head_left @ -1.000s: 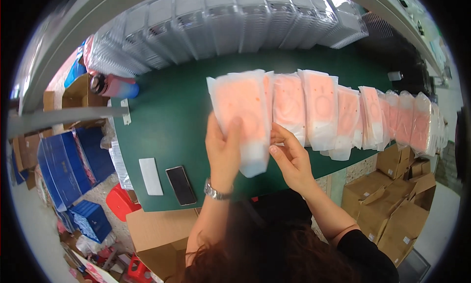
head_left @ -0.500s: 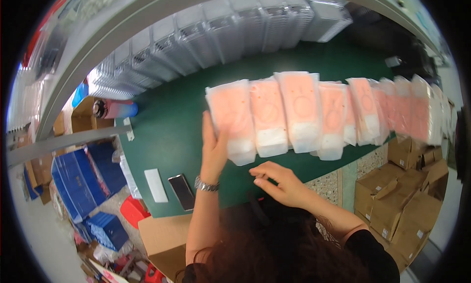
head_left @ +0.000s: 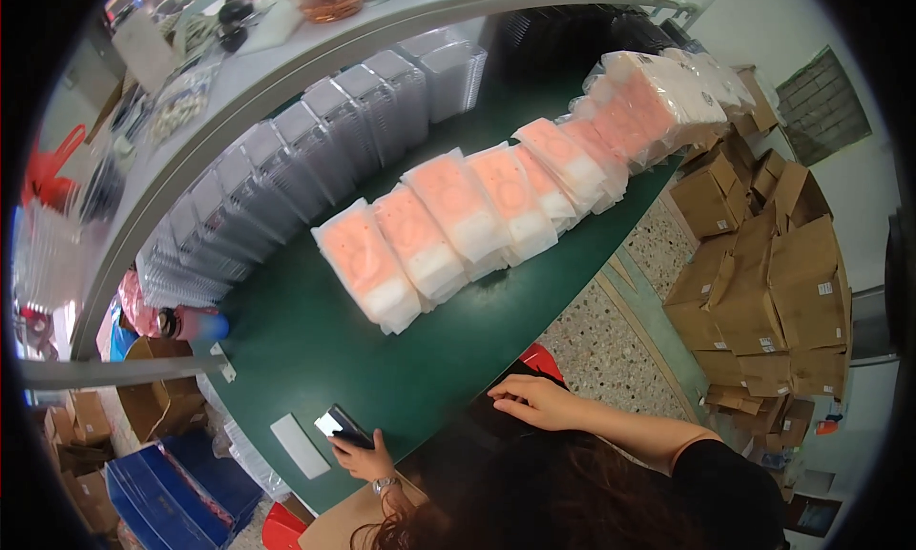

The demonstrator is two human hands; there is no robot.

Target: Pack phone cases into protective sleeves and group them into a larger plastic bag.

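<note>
My left hand (head_left: 364, 459), a metal watch on its wrist, grips a dark smartphone (head_left: 347, 428) at the near left of the green table. The phone is tilted, and light glares off its screen. Close beside it lies a flat white rectangular piece (head_left: 300, 446). Past the table's front edge, my right hand (head_left: 532, 400) hangs loosely bent with nothing visible in it; its fingers are partly curled but not closed. Beyond both hands stretches a row of white-and-orange wrapped packets (head_left: 367, 259), standing in overlapping stacks and touching neither hand.
Stacks of clear plastic trays (head_left: 286, 159) line the back of the green table (head_left: 277, 350) under a shelf. A pink-and-blue bottle (head_left: 196, 323) stands at the left edge. Cardboard boxes (head_left: 763, 292) are piled to the right, and blue boxes (head_left: 172, 488) sit at lower left.
My left hand has left the nearest packet stack, moved down and left, and taken hold of the smartphone. The view has swung round; my right hand stays loosely bent near the front edge.
</note>
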